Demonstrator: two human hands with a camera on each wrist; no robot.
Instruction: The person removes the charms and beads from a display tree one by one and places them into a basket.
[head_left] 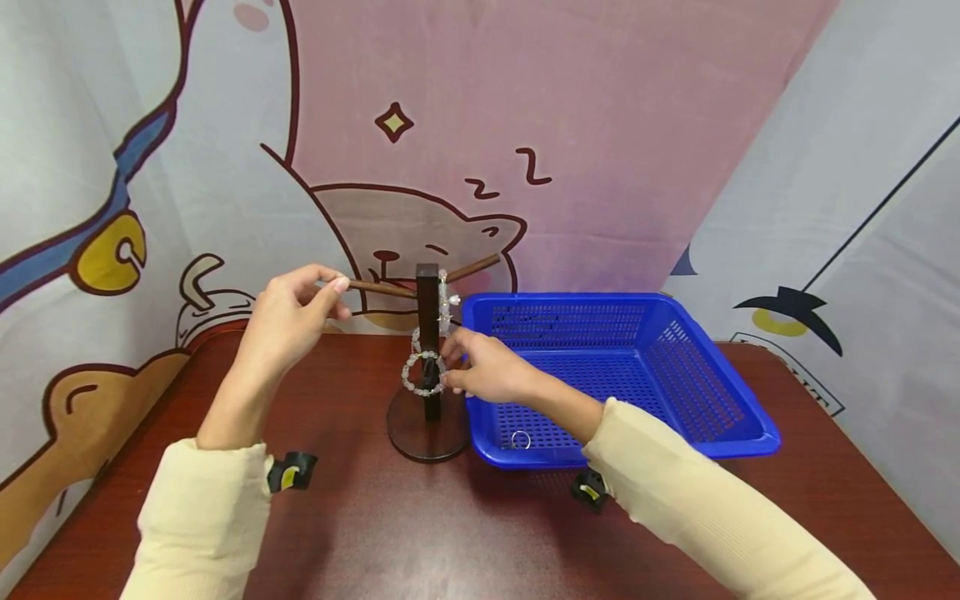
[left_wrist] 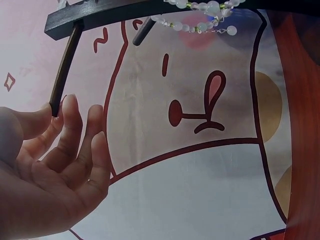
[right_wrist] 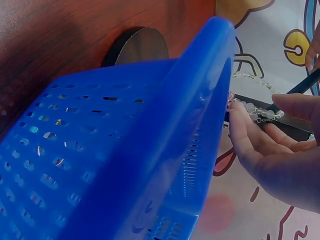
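A dark wooden jewelry stand (head_left: 427, 287) with a round base stands upright on the table. My left hand (head_left: 294, 315) pinches the tip of its left peg (left_wrist: 66, 72) between thumb and index finger, the other fingers loosely bent. At the lower part of the post, my right hand (head_left: 489, 367) holds the right side of a clear beaded bracelet (head_left: 407, 382), thumb and fingers around its beads. Another pale beaded bracelet (head_left: 444, 310) with small charms hangs higher, beside the post. More pale beads show behind the post, partly hidden.
A blue perforated plastic basket (head_left: 750, 417) stands right beside the stand, under my right forearm. Inside its near left corner lies a small thin ring (head_left: 521, 439). The reddish-brown table (head_left: 360, 533) ends at a printed cartoon curtain (head_left: 600, 150) behind.
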